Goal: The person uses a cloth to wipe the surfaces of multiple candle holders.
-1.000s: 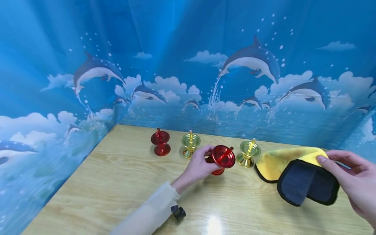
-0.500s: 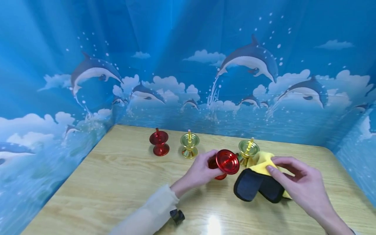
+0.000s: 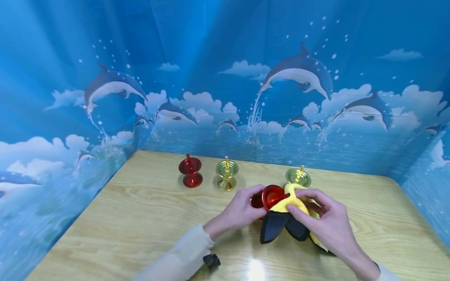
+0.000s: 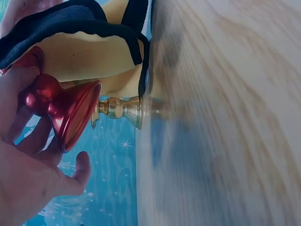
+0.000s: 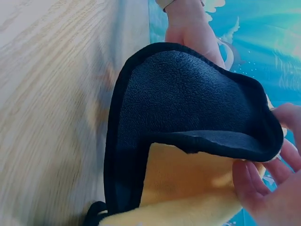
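Note:
My left hand (image 3: 242, 208) grips a shiny red metal candle holder (image 3: 271, 196) by its stem, tilted, with its dish facing right and toward me. In the left wrist view, the flared base of the red holder (image 4: 73, 110) shows off the table. My right hand (image 3: 328, 222) pinches a folded cloth (image 3: 275, 226), yellow on one side and dark grey on the other with black edging. Its yellow part lies against the dish's right rim and the central rod. The cloth (image 5: 188, 99) hides much of the left hand in the right wrist view. A gold candle holder (image 3: 299, 177) stands just behind, partly covered.
Farther left on the wooden table (image 3: 147, 218) stand another red candle holder (image 3: 192, 171) and another gold one (image 3: 226, 173), both upright. A blue curtain (image 3: 211, 78) printed with dolphins rises behind the table. A small black object (image 3: 211, 261) is at the left sleeve.
My right hand has carried the cloth leftward from the table's right side onto the held red candle holder. The left hand has shifted slightly, still gripping it.

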`<action>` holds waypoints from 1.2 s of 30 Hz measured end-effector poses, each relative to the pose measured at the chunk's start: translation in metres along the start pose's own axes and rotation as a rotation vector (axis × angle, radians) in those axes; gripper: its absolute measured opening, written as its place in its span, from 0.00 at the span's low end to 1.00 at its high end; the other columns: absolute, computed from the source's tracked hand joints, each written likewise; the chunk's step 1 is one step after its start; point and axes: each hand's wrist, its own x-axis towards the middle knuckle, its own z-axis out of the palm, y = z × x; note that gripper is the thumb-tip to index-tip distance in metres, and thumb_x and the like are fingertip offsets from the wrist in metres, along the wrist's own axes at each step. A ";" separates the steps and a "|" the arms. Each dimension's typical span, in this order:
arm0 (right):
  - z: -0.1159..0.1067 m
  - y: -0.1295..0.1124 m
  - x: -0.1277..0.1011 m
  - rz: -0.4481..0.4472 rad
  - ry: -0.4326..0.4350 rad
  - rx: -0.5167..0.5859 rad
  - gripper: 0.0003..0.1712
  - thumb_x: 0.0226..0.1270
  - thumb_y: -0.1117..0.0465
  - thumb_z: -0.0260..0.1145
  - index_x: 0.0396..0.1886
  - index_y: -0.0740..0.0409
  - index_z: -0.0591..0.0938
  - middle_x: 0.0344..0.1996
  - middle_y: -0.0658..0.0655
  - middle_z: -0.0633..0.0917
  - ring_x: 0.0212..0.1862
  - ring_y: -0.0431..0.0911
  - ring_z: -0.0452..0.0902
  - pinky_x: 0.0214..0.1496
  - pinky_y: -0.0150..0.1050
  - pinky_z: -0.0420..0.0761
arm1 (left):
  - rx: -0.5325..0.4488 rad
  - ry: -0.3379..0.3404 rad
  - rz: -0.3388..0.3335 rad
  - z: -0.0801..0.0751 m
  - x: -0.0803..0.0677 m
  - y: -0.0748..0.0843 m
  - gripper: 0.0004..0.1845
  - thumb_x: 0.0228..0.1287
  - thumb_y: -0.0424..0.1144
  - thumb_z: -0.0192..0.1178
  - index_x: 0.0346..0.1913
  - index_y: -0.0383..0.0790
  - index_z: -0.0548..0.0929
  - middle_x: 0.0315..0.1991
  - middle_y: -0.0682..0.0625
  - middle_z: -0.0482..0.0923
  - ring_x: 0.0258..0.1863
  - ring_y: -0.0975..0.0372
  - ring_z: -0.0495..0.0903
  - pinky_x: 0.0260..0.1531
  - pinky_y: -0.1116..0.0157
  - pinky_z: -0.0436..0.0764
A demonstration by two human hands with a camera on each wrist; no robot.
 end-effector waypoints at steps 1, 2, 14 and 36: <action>0.001 0.000 0.001 0.004 0.003 -0.004 0.18 0.60 0.66 0.77 0.50 0.54 0.86 0.45 0.46 0.87 0.45 0.35 0.85 0.48 0.27 0.85 | 0.010 -0.002 0.003 0.000 0.000 0.000 0.19 0.61 0.28 0.67 0.55 0.42 0.84 0.48 0.47 0.87 0.39 0.71 0.80 0.42 0.73 0.83; 0.003 0.001 0.002 0.003 0.004 -0.006 0.19 0.59 0.66 0.78 0.51 0.53 0.86 0.45 0.46 0.88 0.45 0.35 0.85 0.47 0.27 0.84 | 0.020 -0.004 0.005 -0.001 -0.001 0.000 0.19 0.60 0.28 0.67 0.55 0.42 0.84 0.48 0.47 0.87 0.39 0.71 0.79 0.42 0.73 0.82; 0.004 0.009 0.007 0.002 0.005 -0.010 0.15 0.60 0.69 0.76 0.47 0.57 0.88 0.40 0.37 0.88 0.44 0.30 0.84 0.43 0.26 0.85 | 0.213 0.024 0.152 -0.027 -0.005 0.002 0.16 0.61 0.37 0.70 0.53 0.44 0.85 0.45 0.51 0.87 0.43 0.68 0.80 0.45 0.71 0.82; -0.025 0.017 0.019 -0.243 -0.180 -0.081 0.22 0.59 0.75 0.73 0.51 0.53 0.88 0.45 0.48 0.89 0.50 0.30 0.83 0.55 0.21 0.79 | 1.039 0.030 0.245 -0.049 -0.013 0.011 0.22 0.61 0.59 0.67 0.55 0.57 0.84 0.47 0.56 0.87 0.49 0.60 0.82 0.54 0.48 0.78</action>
